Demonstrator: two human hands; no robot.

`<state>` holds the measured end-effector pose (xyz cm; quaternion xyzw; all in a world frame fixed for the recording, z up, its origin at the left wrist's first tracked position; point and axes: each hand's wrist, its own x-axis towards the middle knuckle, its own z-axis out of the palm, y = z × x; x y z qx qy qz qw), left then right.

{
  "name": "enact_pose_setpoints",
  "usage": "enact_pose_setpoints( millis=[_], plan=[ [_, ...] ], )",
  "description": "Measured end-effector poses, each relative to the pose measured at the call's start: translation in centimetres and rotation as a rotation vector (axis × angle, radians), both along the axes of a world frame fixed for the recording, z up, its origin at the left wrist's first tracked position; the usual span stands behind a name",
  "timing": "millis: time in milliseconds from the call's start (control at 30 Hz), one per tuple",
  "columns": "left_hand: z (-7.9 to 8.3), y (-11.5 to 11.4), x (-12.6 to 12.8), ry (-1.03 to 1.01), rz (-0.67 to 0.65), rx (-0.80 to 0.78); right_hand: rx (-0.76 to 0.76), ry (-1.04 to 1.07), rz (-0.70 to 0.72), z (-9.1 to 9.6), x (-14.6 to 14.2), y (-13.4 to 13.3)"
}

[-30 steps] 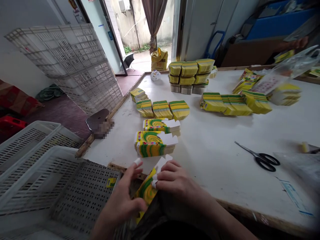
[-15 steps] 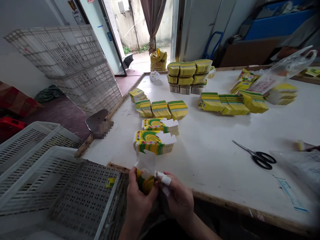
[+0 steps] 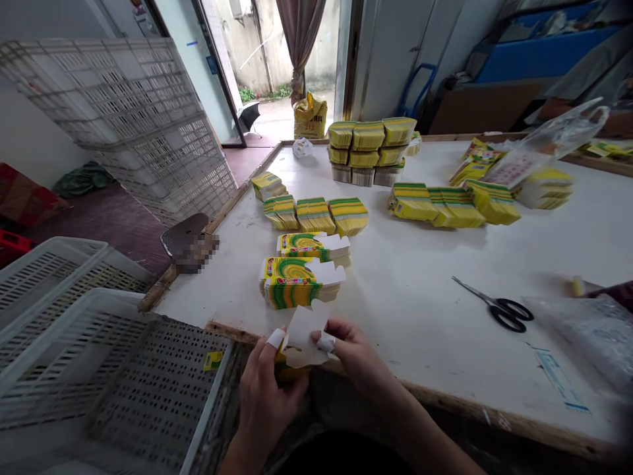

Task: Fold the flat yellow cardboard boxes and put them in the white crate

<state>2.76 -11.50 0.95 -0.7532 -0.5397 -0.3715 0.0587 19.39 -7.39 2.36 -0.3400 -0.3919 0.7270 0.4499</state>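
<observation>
Both of my hands hold one small yellow-and-green carton [image 3: 301, 346] at the near edge of the white table [image 3: 420, 284]. My left hand [image 3: 267, 389] wraps the carton's body from below, its thumb taped white. My right hand [image 3: 353, 353] pinches the carton's white end flaps with taped fingertips. Just beyond them lies a stack of flat cartons [image 3: 297, 282] with a second stack [image 3: 312, 245] behind it.
White plastic crates [image 3: 99, 356] stand at my left and more lean against the wall [image 3: 128, 112]. Bundles of flat cartons [image 3: 316, 214] and taller piles [image 3: 368, 150] sit farther back. Black scissors [image 3: 499, 307] and a clear plastic bag [image 3: 588, 330] lie at right.
The carton went from lying flat and tilted between my hands to standing opened with its white flaps up. My hands moved slightly toward the table edge.
</observation>
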Motion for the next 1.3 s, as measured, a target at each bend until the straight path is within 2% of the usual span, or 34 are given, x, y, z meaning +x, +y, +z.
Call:
enact_pose_setpoints(
  millis=[67, 100, 167, 300, 400, 567, 667, 733, 833, 900, 967, 1033, 1167, 1233, 1300],
  plan=[
    [-0.2, -0.2, 0.1, -0.068, -0.070, -0.022, -0.274, 0.273, 0.182, -0.4, -0.7, -0.2],
    [-0.4, -0.3, 0.2, -0.104, -0.105, -0.040, -0.355, 0.362, 0.248, -0.7, -1.0, -0.5],
    [-0.7, -0.5, 0.3, -0.169, -0.130, -0.067, -0.382, 0.450, 0.287, -1.3, -1.6, -1.1],
    [-1.0, -0.3, 0.3, -0.287, -0.015, -0.117, -0.256, 0.468, 0.147, -2.3, -1.8, -2.0],
    [-0.6, 0.1, 0.2, -0.271, -0.068, -0.150, -0.190, 0.401, 0.070, -1.9, -1.4, -1.9],
    [0.3, 0.2, 0.6, -0.070, -0.186, -0.148, -0.111, 0.163, 0.118, 0.1, -0.1, -0.8],
    [0.6, -0.3, 1.1, -0.007, -0.161, -0.197, -0.081, 0.012, 0.187, 0.5, 0.3, -0.6],
    [0.8, -0.5, 1.4, -0.028, -0.121, -0.273, -0.029, -0.006, 0.192, 0.5, 0.4, -0.7],
    [1.0, -0.3, 1.3, -0.112, -0.085, -0.472, 0.172, -0.010, 0.151, 0.2, 0.6, -1.4],
    [0.8, 0.1, 1.1, -0.161, -0.110, -0.587, 0.410, -0.152, 0.127, -0.1, 0.5, -1.8],
    [0.4, 0.4, 1.0, -0.185, -0.139, -0.638, 0.616, -0.348, 0.102, -0.6, 0.3, -2.0],
    [-0.2, 0.5, 0.9, -0.179, -0.124, -0.626, 0.675, -0.454, 0.071, -1.3, 0.0, -1.9],
    [-0.7, 0.2, 0.5, -0.077, 0.018, -0.480, 0.581, -0.499, -0.114, -2.6, 0.4, -1.3],
    [-0.3, 0.1, 0.1, -0.066, 0.017, -0.427, 0.651, -0.530, -0.094, -3.2, 0.8, -0.9],
    [0.2, 0.2, -0.4, -0.076, -0.014, -0.387, 0.729, -0.576, 0.020, -3.6, 1.1, -0.8]
  ],
)
